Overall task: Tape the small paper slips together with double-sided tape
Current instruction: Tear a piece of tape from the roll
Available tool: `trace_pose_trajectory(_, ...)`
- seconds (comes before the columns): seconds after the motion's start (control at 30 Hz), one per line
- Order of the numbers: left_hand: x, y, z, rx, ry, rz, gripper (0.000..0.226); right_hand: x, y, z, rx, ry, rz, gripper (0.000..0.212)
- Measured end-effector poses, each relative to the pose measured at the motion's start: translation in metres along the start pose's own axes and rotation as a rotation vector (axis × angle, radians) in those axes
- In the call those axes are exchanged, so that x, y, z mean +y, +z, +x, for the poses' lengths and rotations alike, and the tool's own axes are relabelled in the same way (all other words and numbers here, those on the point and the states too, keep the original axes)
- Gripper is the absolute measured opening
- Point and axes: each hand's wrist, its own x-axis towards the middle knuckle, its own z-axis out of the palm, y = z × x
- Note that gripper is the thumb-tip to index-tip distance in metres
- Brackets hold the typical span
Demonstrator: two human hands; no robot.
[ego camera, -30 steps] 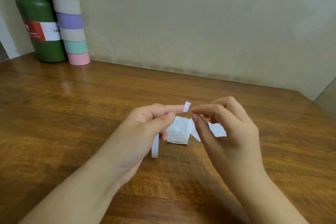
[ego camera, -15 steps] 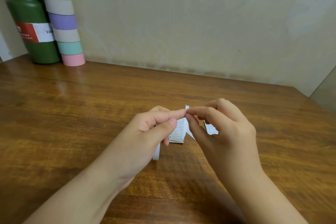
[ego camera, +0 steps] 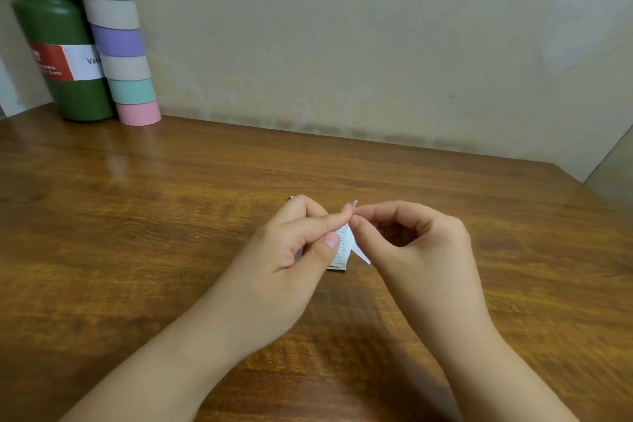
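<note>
Left hand (ego camera: 287, 260): thumb and forefinger pinch the white tape strip (ego camera: 355, 205), tip poking out at 12 o'clock.
Right hand (ego camera: 414, 250): fingertips pinch the same strip from 3 o'clock.
Paper slips (ego camera: 342, 250): printed, between both hands, above the wooden table (ego camera: 171, 202).
Far corner, 10 o'clock: green bottle (ego camera: 61, 55), pastel roll stack (ego camera: 120, 41).

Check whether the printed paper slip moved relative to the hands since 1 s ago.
Yes. The printed paper slip is now mostly covered by the left hand and right hand, which closed in over it. Against the table's grain, whether the slip itself shifted is unclear.
</note>
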Motion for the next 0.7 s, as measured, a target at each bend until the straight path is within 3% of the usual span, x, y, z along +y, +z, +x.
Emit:
trace_pose_trajectory(0.13, -0.0016, 0.0006, -0.0001, 0.019, 0.056, 0.082, 0.037, -0.0028, -0.0027, 0.0021, -0.053, 0.103, 0.062, 0.008)
trace_pose_trajectory(0.3, -0.0029, 0.0012, -0.0001, 0.018, 0.08, 0.097, 0.035, -0.0044, -0.0029, 0.0025, -0.058, 0.1, 0.045, 0.009)
trace_pose_trajectory(0.7, -0.0029, -0.001, 0.0014, -0.001, -0.052, -0.183, 0.035, -0.0104, -0.0064, 0.0022, -0.098, 0.133, 0.115, 0.011)
